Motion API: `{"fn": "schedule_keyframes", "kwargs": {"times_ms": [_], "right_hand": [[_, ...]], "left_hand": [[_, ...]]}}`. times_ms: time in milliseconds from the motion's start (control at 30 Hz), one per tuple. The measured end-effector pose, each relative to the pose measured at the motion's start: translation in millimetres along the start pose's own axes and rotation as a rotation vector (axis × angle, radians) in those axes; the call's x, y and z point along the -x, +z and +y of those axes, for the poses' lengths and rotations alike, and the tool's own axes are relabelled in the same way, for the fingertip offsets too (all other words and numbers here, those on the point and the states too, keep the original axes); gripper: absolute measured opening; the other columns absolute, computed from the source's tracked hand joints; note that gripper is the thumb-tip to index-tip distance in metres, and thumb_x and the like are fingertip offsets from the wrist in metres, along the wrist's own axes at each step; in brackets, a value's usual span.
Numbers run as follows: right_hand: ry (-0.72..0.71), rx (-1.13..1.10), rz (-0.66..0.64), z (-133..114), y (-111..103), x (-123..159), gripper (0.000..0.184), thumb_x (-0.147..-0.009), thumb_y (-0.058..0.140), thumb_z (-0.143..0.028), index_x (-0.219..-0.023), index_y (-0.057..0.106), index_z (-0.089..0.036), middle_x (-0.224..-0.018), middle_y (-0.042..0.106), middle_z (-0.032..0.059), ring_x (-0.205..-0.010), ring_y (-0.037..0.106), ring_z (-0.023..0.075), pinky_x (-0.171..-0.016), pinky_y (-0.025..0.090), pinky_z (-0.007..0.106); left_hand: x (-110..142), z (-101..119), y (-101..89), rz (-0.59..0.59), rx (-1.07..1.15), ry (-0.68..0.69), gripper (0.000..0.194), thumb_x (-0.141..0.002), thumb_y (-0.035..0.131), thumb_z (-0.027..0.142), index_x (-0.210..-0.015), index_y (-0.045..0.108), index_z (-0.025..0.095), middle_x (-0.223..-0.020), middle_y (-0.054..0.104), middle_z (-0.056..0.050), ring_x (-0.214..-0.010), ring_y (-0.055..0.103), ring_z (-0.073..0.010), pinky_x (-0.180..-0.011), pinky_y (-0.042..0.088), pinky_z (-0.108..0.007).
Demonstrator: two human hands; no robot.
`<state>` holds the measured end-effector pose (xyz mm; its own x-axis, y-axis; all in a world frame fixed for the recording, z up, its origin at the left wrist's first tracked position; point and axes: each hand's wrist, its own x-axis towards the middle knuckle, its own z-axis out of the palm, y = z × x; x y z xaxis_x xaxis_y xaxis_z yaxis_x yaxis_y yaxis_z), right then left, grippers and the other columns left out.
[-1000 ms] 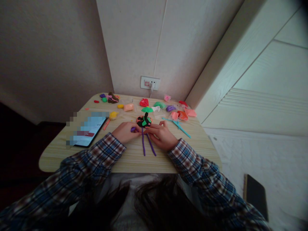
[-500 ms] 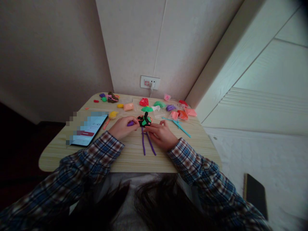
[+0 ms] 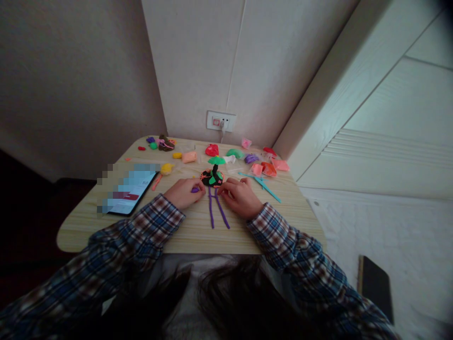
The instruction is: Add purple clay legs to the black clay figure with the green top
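Note:
A clay model [image 3: 213,175] with a black base and a green-topped black trunk stands mid-table. Two long purple clay strips [image 3: 222,212] run from its near edge toward me, joined by a short purple crosspiece near the top. To the left of the strips, my left hand [image 3: 184,192] is closed around a lump of purple clay [image 3: 195,190], part of which shows between the fingers. Across from it, my right hand [image 3: 240,197] rests beside the right strip at the model's near edge. Its fingers are curled together, and whatever is between the fingertips is hidden.
A phone [image 3: 132,191] lies at the left of the wooden table [image 3: 187,238]. Yellow clay [image 3: 166,168] sits beside it. Bagged clay, including a red packet [image 3: 212,150] and orange packet [image 3: 269,169], lines the back. Turquoise modelling tools [image 3: 267,188] lie at the right.
My hands have drawn back slightly from the model and moved apart. More of the base and the purple crosspiece now shows; the purple clay moved with my left hand.

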<state>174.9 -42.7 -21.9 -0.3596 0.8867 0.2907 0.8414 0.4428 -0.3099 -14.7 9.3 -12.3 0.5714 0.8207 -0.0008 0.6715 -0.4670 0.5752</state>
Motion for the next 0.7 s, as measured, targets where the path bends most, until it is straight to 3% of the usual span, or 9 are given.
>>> {"fn": "schedule_keyframes", "kwargs": {"times_ms": [233,700], "right_hand": [[-0.004,-0.003,0.002,-2.5,-1.1,-0.3,0.019,-0.081,0.044,-0.012,-0.085,0.061,-0.019,-0.091,0.062,0.0029,-0.080,0.054,0.0151,-0.076,0.023,0.033],[-0.010,-0.014,0.017,-2.2,-1.9,-0.2,0.020,-0.080,0.044,-0.010,-0.084,0.061,-0.019,-0.091,0.062,0.0025,-0.080,0.054,0.0147,-0.076,0.023,0.033]], "left_hand": [[-1.2,-1.2,3.2,-0.031,-0.016,0.067,0.020,-0.072,0.048,0.029,-0.076,0.062,0.016,-0.080,0.066,-0.004,-0.081,0.059,-0.0203,-0.073,0.042,-0.029],[0.1,1.5,2.3,-0.048,-0.018,0.043,0.018,-0.070,0.053,0.029,-0.080,0.062,0.017,-0.082,0.066,-0.003,-0.080,0.059,-0.0217,-0.073,0.042,-0.030]]}}
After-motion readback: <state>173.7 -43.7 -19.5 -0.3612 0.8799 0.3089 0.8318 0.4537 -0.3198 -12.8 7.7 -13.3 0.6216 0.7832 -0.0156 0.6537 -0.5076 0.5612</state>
